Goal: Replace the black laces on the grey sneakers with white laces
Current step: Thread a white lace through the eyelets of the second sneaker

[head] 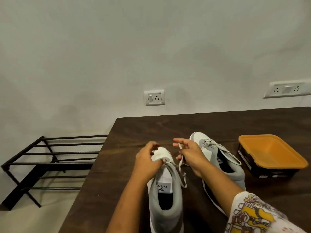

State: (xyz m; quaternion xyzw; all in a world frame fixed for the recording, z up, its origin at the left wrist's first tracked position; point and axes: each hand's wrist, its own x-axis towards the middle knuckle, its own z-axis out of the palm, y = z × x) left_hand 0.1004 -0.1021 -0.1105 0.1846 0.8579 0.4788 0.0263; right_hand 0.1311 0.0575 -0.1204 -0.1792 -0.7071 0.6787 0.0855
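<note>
Two grey and white sneakers stand on the dark wooden table (127, 132). The near sneaker (165, 197) points away from me, its tongue label showing. A white lace (181, 170) runs from its eyelets over its right side. My left hand (148, 158) curls over the toe end and pinches the lace at the eyelets. My right hand (188, 152) holds the free end of the same lace just right of the toe. The far sneaker (220, 158) lies behind my right hand with a white lace threaded through it.
An orange-lidded black box (269, 153) sits at the table's right side. A black metal shoe rack (50, 158) stands on the floor to the left. Wall sockets (154, 97) are mounted above the table's far edge.
</note>
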